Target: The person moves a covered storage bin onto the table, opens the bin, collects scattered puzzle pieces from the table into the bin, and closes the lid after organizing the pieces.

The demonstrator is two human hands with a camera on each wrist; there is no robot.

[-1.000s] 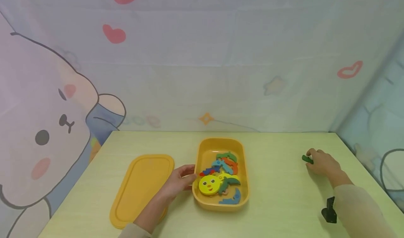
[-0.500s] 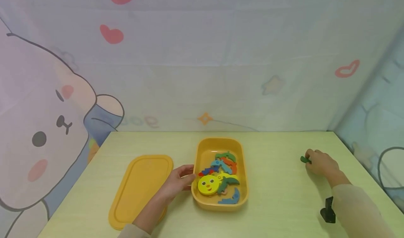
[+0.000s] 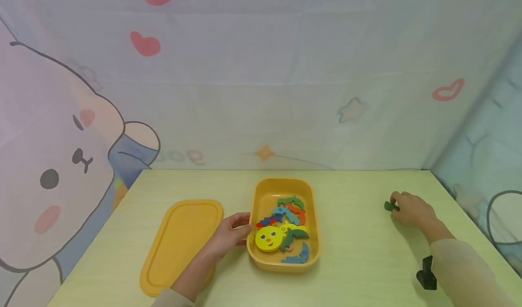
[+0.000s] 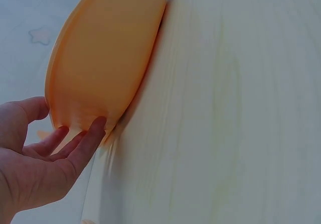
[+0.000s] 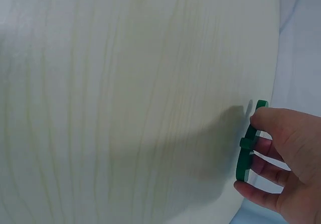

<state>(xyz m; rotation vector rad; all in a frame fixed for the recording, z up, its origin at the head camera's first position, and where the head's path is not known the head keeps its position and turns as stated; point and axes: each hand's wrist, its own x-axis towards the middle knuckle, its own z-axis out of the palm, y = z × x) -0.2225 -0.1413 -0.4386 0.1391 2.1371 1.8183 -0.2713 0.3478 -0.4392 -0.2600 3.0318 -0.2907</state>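
Observation:
My right hand (image 3: 413,210) pinches a dark green puzzle piece (image 5: 244,162) between thumb and fingers at the right of the table, just above or on its surface; exact contact cannot be told. At the left side of a yellow-orange box (image 3: 266,197), my left hand (image 3: 229,235) rests its fingertips on the outer wall, thumb by the rim, fingers fairly straight. Inside that box lie a round yellow smiling-face piece (image 3: 269,239), a blue piece (image 3: 301,255), a light blue piece (image 3: 287,214), an orange-red piece (image 3: 301,213) and several others, overlapping.
A yellow-orange lid (image 3: 183,243) lies flat left of the box, partly behind my left forearm. A black bracket-like object (image 3: 426,276) shows beside my right sleeve. The pale wooden table (image 3: 355,243) ends at a printed cloth backdrop (image 3: 244,71).
My right hand has shifted slightly left with the green piece, which has turned a little in its fingers. The left hand and box look the same.

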